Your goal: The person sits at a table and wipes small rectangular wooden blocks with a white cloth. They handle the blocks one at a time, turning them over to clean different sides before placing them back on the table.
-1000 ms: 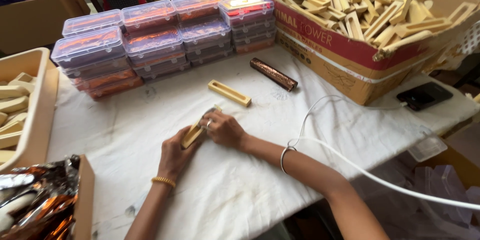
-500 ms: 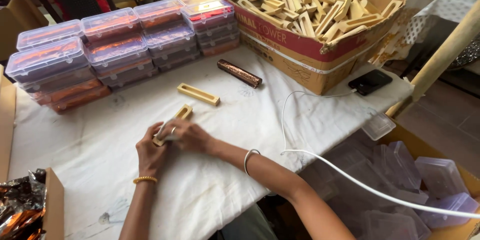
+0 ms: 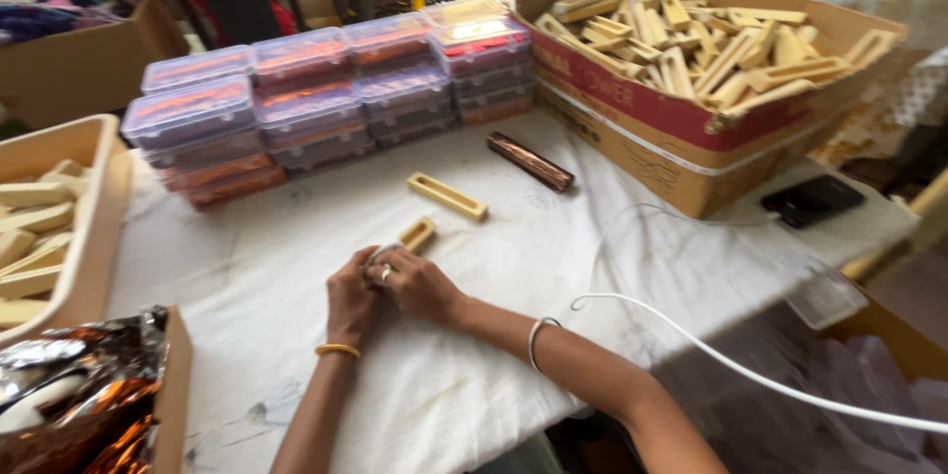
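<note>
**White-clothed table and what it bears**

A table (image 3: 296,276) covered in white cloth carries everything. Both hands, left hand (image 3: 353,304) and right hand (image 3: 415,284), rest on it near its front middle. Just beyond them lies a pale wooden frame piece (image 3: 447,197), and farther off to the right a dark brown wrapped bar (image 3: 529,161). Stacked clear plastic boxes (image 3: 326,89) stand at the far side. A large cardboard box (image 3: 691,128) of wooden pieces sits far right, a black phone (image 3: 812,200) beside it. A beige tray (image 3: 84,237) sits left of the hands, and a white cable (image 3: 691,336) trails right.

Red-banded cardboard box (image 3: 632,128) right — stacked clear lidded boxes (image 3: 326,89) behind.
</note>
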